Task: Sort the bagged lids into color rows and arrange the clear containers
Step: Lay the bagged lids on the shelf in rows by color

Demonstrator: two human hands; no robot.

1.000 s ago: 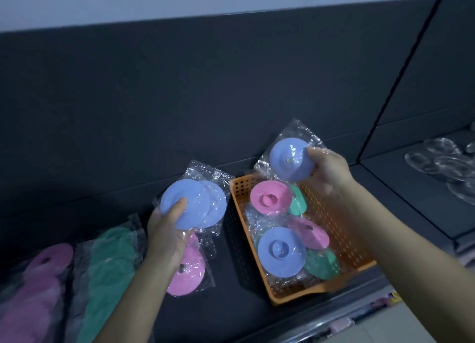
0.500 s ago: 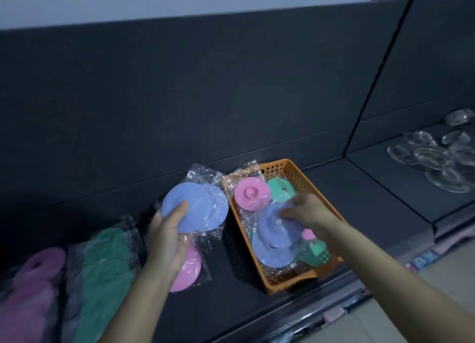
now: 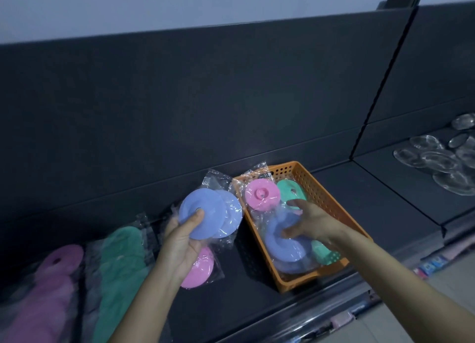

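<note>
My left hand (image 3: 180,242) grips two blue bagged lids (image 3: 205,214) above the dark shelf, thumb on the front one. A pink bagged lid (image 3: 199,269) shows just below that hand; I cannot tell whether it is held. My right hand (image 3: 311,224) is inside the orange basket (image 3: 331,204), fingers spread and resting on the blue bagged lids (image 3: 285,250) stacked there. The basket also holds a pink lid (image 3: 261,195) and green lids (image 3: 289,189). Pink (image 3: 51,291) and green (image 3: 120,260) rows of bagged lids lie at the left.
Several clear containers (image 3: 437,162) lie on the neighbouring shelf section at the right, past a divider. A tall dark back panel (image 3: 205,98) rises behind the shelf. The shelf's front edge (image 3: 321,314) runs below the basket, with floor beyond.
My right hand lowered the blue bagged lid it held up into the basket, onto another blue lid, and now rests on it. My left hand keeps its blue lids.
</note>
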